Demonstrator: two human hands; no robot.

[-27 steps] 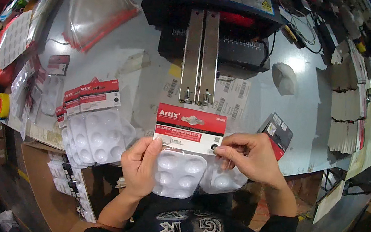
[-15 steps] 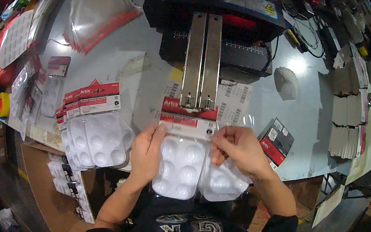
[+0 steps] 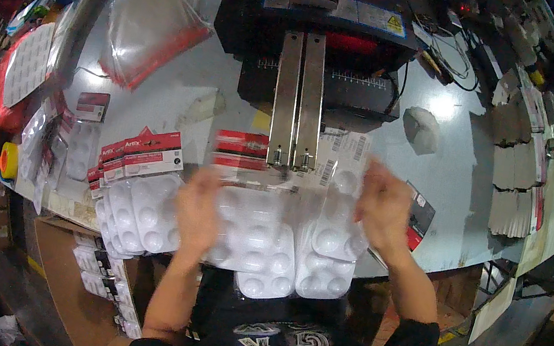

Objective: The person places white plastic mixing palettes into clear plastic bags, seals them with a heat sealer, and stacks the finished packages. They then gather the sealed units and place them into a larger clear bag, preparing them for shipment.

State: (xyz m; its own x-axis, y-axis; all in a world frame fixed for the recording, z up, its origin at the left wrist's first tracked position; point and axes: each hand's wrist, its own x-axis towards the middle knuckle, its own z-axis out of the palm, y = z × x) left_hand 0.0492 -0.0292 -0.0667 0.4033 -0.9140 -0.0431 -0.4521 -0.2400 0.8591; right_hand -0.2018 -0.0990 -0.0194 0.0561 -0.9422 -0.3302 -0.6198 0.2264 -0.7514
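My left hand (image 3: 197, 212), blurred by motion, is closed on the left edge of a bagged white plastic paint palette (image 3: 240, 221) topped by a red-and-white header card (image 3: 241, 149). Another white palette in a clear bag (image 3: 337, 229) is at my right hand (image 3: 385, 208), whose smeared fingers close on the bag's right side. Below them, further white palettes (image 3: 264, 283) overlap at the table's front edge. Two metal bars (image 3: 298, 100) of a black machine (image 3: 320, 82) reach over the card and hide part of it.
Left of my left hand lies a fanned pile of carded palettes (image 3: 141, 206). Clear bags with red edges (image 3: 154, 30) lie at the far left. To the right are a black-and-red card (image 3: 419, 217), a tape-like clump (image 3: 420, 129) and stacked cards (image 3: 518, 168). An orange tape roll (image 3: 9, 160) sits at the left edge.
My left hand has moved left with the carded palette, out from its centred place under the bars. My right hand has moved right and up, and a bagged palette beside it has come up too.
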